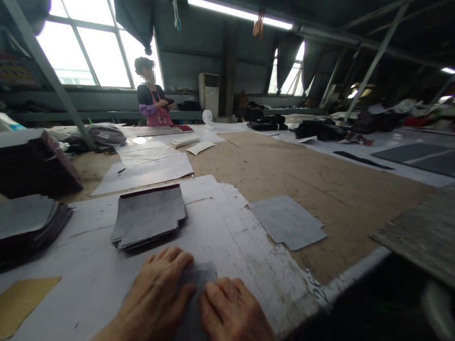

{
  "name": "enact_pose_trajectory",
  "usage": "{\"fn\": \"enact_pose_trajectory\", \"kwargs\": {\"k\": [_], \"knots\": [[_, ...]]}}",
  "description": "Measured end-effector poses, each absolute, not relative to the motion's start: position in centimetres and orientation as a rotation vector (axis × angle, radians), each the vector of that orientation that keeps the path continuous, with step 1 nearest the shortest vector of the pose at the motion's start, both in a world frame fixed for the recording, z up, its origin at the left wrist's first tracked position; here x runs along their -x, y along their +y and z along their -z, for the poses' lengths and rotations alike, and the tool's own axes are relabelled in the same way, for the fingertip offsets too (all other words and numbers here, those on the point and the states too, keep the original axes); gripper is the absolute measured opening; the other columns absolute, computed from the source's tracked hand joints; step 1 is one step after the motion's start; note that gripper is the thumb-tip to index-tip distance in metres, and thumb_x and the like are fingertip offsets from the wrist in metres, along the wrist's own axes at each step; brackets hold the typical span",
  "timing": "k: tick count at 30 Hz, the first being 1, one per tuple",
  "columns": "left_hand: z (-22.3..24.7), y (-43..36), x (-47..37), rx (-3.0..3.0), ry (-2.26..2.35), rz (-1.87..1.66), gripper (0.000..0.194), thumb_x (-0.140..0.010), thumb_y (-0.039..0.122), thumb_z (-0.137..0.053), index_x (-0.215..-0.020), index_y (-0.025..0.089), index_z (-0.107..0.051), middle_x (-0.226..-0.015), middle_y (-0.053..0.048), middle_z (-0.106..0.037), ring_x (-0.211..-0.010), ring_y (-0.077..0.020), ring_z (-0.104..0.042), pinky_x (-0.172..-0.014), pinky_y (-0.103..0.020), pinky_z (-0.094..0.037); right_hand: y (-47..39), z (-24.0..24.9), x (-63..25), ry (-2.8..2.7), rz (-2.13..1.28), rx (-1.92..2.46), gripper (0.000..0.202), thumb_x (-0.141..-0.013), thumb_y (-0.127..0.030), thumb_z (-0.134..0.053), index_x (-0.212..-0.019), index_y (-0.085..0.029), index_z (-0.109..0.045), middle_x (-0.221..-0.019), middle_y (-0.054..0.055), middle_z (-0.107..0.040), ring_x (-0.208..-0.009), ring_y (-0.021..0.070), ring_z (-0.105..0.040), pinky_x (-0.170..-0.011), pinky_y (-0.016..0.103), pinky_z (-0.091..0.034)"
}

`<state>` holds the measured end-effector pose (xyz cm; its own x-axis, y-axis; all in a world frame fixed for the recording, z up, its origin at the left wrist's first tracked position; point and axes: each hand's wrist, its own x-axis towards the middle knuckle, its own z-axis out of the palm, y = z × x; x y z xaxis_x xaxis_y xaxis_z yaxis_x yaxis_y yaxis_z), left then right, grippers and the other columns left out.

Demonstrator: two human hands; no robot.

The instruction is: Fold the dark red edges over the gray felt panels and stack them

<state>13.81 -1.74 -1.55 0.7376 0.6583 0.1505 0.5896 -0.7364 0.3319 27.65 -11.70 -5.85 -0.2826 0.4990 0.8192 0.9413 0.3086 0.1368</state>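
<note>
Both hands are pressed flat, palms down and fingers stretched out rather than curled, on a grey cut piece (199,284) that lies on the white sheet (88,284) covering the near end of the table; nothing is clamped or pinched, the piece is only held down. On the near left part of the piece the left hand (156,293) is laid, and the right hand (231,310) is set just beside it, the two nearly touching, with a strip of grey cloth showing between and beyond the fingertips. Just ahead of the left hand's fingers a fanned stack of grey pieces (149,215) is seen (a dark red edge shows along its far side). Ahead and to the right of the right hand, apart from it, a single grey piece (287,220) is spread where the white sheet gives way to the bare brown board (320,175). Well to the left of the left hand a thicker stack of grey pieces (28,225) is piled, and nearer, at the left edge, a tan piece (21,298) lies flat. Farther ahead, white paper sheets (149,168) are laid out, and beyond them, at the far end of the table, a person in a pink apron (154,102) is seen standing with something dark held in the hands; what it is cannot be told. A small white fan (208,117) stands to that person's right in the picture.
</note>
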Motion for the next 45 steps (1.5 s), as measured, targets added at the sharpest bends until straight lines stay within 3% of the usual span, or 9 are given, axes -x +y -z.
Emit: {"fn": "enact_pose_trajectory", "kwargs": {"k": [3, 7, 13, 19, 27, 33, 39, 45], "knots": [[0.5, -2.3, -15.7, -2.666, 1.081, -0.285, 0.015, -0.067, 0.020, -0.054, -0.081, 0.018, -0.056, -0.085, -0.004, -0.057, -0.085, -0.0231, -0.052, -0.079, -0.040, -0.039, -12.9, 5.9, -28.0, -1.927, 0.640, 1.387, 0.029, -0.078, -0.005, -0.035, -0.087, -0.007, -0.062, -0.083, 0.012, -0.062, -0.070, 0.0205, -0.053, -0.058, 0.033, -0.047], [0.3, -1.7, -15.9, -2.528, 1.123, -0.227, 0.019, -0.063, 0.019, -0.058, -0.081, 0.018, -0.055, -0.081, -0.002, -0.054, -0.082, -0.0212, -0.050, -0.076, -0.038, -0.038, -13.4, 6.9, -27.7, -1.837, 0.553, 1.404, 0.035, -0.081, -0.004, -0.031, -0.096, -0.007, -0.062, -0.093, 0.013, -0.061, -0.084, 0.0237, -0.052, -0.071, 0.035, -0.048], [2.0, -1.1, -15.0, -2.388, 0.934, -0.532, 0.014, -0.064, 0.018, -0.062, -0.077, 0.022, -0.061, -0.092, -0.002, -0.051, -0.090, -0.0193, -0.048, -0.081, -0.035, -0.039, -13.6, 5.9, -27.9, -1.928, 0.474, 1.455, 0.034, -0.079, -0.004, -0.033, -0.097, -0.007, -0.062, -0.093, 0.012, -0.062, -0.082, 0.0218, -0.052, -0.068, 0.033, -0.049], [2.1, -1.3, -15.3, -2.432, 0.863, -0.501, 0.033, -0.068, 0.009, -0.057, -0.099, 0.021, -0.061, -0.083, -0.002, -0.055, -0.083, -0.0186, -0.049, -0.082, -0.039, -0.038, -13.9, 4.9, -28.0, -1.976, 0.418, 1.475, 0.035, -0.083, -0.008, -0.031, -0.098, -0.007, -0.062, -0.094, 0.013, -0.061, -0.084, 0.0221, -0.051, -0.068, 0.034, -0.050], [1.3, -1.3, -16.0, -2.391, 0.905, -0.432, 0.014, -0.066, 0.008, -0.058, -0.077, 0.017, -0.054, -0.087, -0.002, -0.051, -0.084, -0.0191, -0.048, -0.077, -0.037, -0.039, -13.8, 4.7, -28.1, -1.975, 0.404, 1.434, 0.033, -0.082, -0.005, -0.033, -0.098, -0.005, -0.062, -0.094, 0.013, -0.061, -0.087, 0.0213, -0.051, -0.071, 0.033, -0.050], [2.3, -1.2, -16.2, -2.422, 0.755, -0.552, 0.030, -0.068, 0.005, -0.057, -0.095, 0.019, -0.058, -0.083, -0.002, -0.056, -0.082, -0.0183, -0.049, -0.076, -0.037, -0.040, -14.0, 4.8, -28.3, -1.988, 0.342, 1.447, 0.034, -0.083, -0.007, -0.032, -0.103, -0.005, -0.060, -0.096, 0.014, -0.060, -0.087, 0.0216, -0.050, -0.071, 0.035, -0.050], [3.1, -1.1, -15.9, -2.461, 0.576, -0.693, 0.023, -0.076, 0.006, -0.055, -0.089, 0.021, -0.066, -0.076, -0.002, -0.051, -0.075, -0.0150, -0.048, -0.067, -0.030, -0.041, -14.0, 3.7, -29.3, -1.917, 0.086, 1.442, 0.033, -0.079, 0.000, -0.038, -0.104, -0.006, -0.058, -0.095, 0.012, -0.056, -0.089, 0.0186, -0.049, -0.076, 0.031, -0.050], [3.2, -1.1, -16.0, -2.624, 0.414, -0.746, 0.026, -0.080, 0.004, -0.047, -0.093, 0.019, -0.064, -0.076, -0.003, -0.049, -0.071, -0.0141, -0.044, -0.061, -0.027, -0.042, -13.7, 3.8, -30.6, -1.953, 0.322, 1.562, 0.036, -0.078, 0.003, -0.037, -0.107, -0.004, -0.056, -0.089, 0.013, -0.054, -0.083, 0.0206, -0.047, -0.070, 0.037, -0.051]]}}
